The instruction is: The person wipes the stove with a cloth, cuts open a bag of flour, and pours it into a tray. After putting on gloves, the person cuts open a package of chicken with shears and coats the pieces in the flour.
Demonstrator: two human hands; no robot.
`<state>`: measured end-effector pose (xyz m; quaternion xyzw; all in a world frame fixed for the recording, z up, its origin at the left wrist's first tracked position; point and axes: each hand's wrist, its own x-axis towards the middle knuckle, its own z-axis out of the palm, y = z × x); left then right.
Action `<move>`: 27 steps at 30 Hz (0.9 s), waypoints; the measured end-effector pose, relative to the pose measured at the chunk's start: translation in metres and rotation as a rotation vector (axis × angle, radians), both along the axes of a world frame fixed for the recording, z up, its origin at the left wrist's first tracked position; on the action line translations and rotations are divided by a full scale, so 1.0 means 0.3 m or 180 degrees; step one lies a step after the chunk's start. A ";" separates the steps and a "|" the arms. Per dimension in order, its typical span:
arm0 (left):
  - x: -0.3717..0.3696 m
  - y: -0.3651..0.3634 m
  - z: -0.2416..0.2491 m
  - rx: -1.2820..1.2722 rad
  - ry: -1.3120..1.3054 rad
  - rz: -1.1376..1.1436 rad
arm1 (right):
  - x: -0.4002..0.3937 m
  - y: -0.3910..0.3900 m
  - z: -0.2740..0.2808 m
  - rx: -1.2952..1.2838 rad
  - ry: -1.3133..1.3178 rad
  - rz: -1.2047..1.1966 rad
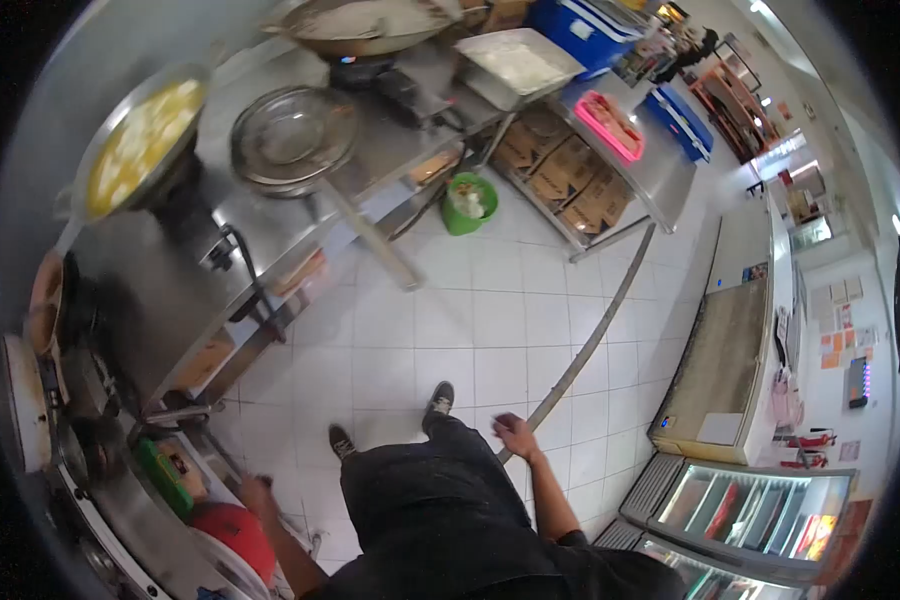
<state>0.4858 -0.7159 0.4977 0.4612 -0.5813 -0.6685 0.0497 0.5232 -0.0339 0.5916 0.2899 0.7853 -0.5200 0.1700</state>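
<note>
I see the red bowl (238, 537) past the counter's (155, 325) near corner, just outboard of my nearer left hand (258, 493), grip unreadable from blur; right hand (515, 436) hangs half-curled, apparently empty.

Smooth metal counter (160, 300), glossy pink tray (621, 150), probably plastic

Left hand (257, 494) blurred, finger pose unclear. Wide pan (370, 45) cut off by top edge; green bucket (458, 221) contents and writing on wall papers (832, 342) too small to tell.
</note>
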 end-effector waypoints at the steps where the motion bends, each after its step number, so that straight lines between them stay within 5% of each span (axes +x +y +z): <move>1: -0.108 0.313 0.088 0.0140 0.0296 -0.0788 | -0.115 -0.021 0.171 -0.0009 0.0242 0.0066; 5: -0.502 1.328 0.445 0.2008 -0.0340 -0.1495 | -0.365 0.059 0.404 -0.1070 0.0796 0.0291; 8: -0.631 1.844 0.729 0.2294 -0.0202 -0.2499 | -0.470 0.191 0.501 -0.1464 0.0926 0.0221; 11: -0.750 2.119 0.672 0.1463 0.0325 -0.4171 | -0.577 0.361 0.581 -0.1858 0.1128 -0.0114; 14: -0.819 2.370 0.733 0.0964 0.0453 -0.4526 | -0.679 0.560 0.563 -0.1998 0.1276 -0.0385; 17: -0.918 2.583 0.798 0.1357 0.0584 -0.4943 | -0.796 0.765 0.511 -0.2132 0.1198 -0.0380; 18: -0.945 2.640 0.607 0.0447 0.0922 -0.4966 | -0.840 0.837 0.506 -0.2180 0.1124 -0.0386; 21: -1.122 2.855 0.793 0.0543 0.0614 -0.5404 | -0.995 1.072 0.512 -0.2339 0.0940 -0.0369; 22: -1.193 2.929 0.800 0.1307 0.0264 -0.5420 | -1.038 1.148 0.516 -0.2408 0.0869 -0.0365; 25: -1.376 3.185 0.886 0.1683 0.0204 -0.5205 | -1.195 1.402 0.525 -0.2421 0.0828 -0.0324; 26: -1.447 3.256 0.691 0.0568 0.0573 -0.5590 | -1.239 1.494 0.531 -0.2251 0.0736 -0.0268; 27: -1.534 3.331 0.666 0.0623 0.0448 -0.5657 | -1.280 1.590 0.519 -0.2268 0.0759 -0.0400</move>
